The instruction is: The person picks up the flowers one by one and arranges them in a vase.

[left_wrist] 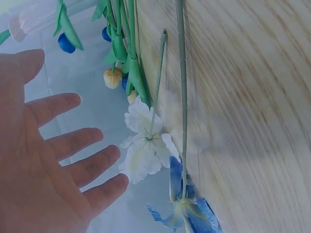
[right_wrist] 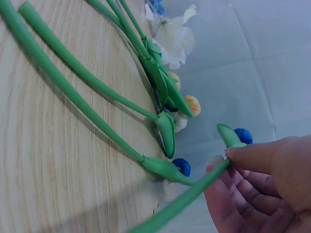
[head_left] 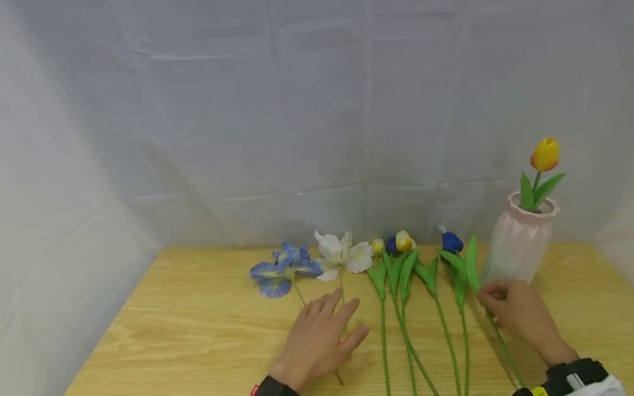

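My right hand (head_left: 519, 314) pinches the green stem of a blue tulip (right_wrist: 243, 136) between thumb and fingers, lifted at a slant over the table. Its lower stem runs down toward the right wrist. My left hand (head_left: 321, 335) has its fingers spread, holding nothing, above the stems of a blue-violet iris (head_left: 285, 271) and a white iris-like flower (head_left: 340, 254). Just behind the right hand stands a pink and white vase (head_left: 516, 244). One yellow-orange tulip (head_left: 545, 155) stands in it.
Several tulips lie in a row between the hands, with green stems (head_left: 385, 349) pointing toward me. Among their blooms are a pale yellow-orange one (head_left: 404, 241) and blue ones. The wooden table (head_left: 147, 355) meets a pale cloth backdrop (head_left: 291, 124) behind and at both sides.
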A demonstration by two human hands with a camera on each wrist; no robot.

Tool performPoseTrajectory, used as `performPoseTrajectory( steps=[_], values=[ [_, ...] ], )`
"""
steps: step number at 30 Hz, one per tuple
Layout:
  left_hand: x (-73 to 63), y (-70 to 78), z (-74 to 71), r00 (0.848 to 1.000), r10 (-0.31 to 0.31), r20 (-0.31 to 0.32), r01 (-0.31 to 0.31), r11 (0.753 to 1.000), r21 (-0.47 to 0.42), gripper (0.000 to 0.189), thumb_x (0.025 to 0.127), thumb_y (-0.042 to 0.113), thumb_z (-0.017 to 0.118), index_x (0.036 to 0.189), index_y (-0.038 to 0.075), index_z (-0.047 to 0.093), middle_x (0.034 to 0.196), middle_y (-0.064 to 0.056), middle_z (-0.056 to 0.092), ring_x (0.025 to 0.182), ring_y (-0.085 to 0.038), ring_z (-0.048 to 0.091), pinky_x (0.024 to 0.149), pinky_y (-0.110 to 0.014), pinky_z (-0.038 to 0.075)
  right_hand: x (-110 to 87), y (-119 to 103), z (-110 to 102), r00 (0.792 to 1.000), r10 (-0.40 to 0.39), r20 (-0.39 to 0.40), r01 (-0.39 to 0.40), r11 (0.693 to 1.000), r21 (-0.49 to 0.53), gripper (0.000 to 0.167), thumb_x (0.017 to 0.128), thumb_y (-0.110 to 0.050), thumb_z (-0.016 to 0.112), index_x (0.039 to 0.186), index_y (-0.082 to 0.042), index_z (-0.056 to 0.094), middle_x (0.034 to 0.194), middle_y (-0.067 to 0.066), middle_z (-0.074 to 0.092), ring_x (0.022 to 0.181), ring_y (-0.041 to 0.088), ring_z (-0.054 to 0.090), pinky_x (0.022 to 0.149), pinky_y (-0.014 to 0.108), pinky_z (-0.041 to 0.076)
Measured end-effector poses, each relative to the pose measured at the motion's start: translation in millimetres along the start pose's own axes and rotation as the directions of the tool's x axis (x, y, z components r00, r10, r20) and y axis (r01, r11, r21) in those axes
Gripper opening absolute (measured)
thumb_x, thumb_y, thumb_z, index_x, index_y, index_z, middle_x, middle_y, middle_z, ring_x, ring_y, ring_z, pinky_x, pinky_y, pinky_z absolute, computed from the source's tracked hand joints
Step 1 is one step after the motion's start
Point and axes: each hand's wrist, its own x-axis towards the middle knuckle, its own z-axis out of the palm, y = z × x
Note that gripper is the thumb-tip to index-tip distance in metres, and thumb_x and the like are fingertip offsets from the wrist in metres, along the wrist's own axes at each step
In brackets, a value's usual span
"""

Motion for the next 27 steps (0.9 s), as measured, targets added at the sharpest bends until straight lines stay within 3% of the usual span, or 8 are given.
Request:
performPoseTrajectory(
  steps=[10, 20, 27],
  values=[
    [11.2, 9.8, 2.8, 1.0, 0.03, 0.008, -0.03, 1.0, -0.001, 0.051, 0.1, 0.046, 0.044, 0.138, 0.013, 0.052, 0.143, -0.018, 0.043, 0.128, -0.035, 0.042, 0.104, -0.05, 0.035, -2.9, 2, -6, 0.999, -0.003, -0.05, 0.003, 1.0, 0.002, 0.027, 0.095, -0.013, 0.059, 0.109, 0.01, 0.064, 0.094, 0.018, 0.068, 0.069, 0.019, 0.064, 0.056, 0.027, 0.054],
    [31.6, 35.3, -0.9, 0.996, 0.083, 0.036, -0.084, 0.996, 0.027, 0.052, 0.1, 0.049, 0.042, 0.14, 0.016, 0.049, 0.146, -0.015, 0.04, 0.13, -0.033, 0.04, 0.107, -0.049, 0.032, -8.4, -8, -24, 0.994, -0.008, -0.112, 0.009, 1.0, 0.015, 0.027, 0.097, -0.014, 0.057, 0.113, 0.007, 0.062, 0.095, 0.016, 0.066, 0.076, 0.021, 0.063, 0.059, 0.028, 0.056],
    [40.2, 48.9, 1.4, 0.994, 0.08, 0.078, -0.081, 0.996, 0.02, 0.053, 0.1, 0.05, 0.041, 0.143, 0.018, 0.046, 0.148, -0.013, 0.037, 0.133, -0.031, 0.037, 0.108, -0.048, 0.03, -13.6, -12, -33, 0.987, -0.007, -0.159, 0.01, 1.0, 0.016, 0.026, 0.097, -0.019, 0.058, 0.11, 0.003, 0.063, 0.092, 0.013, 0.065, 0.077, 0.02, 0.061, 0.059, 0.026, 0.055]
  ],
)
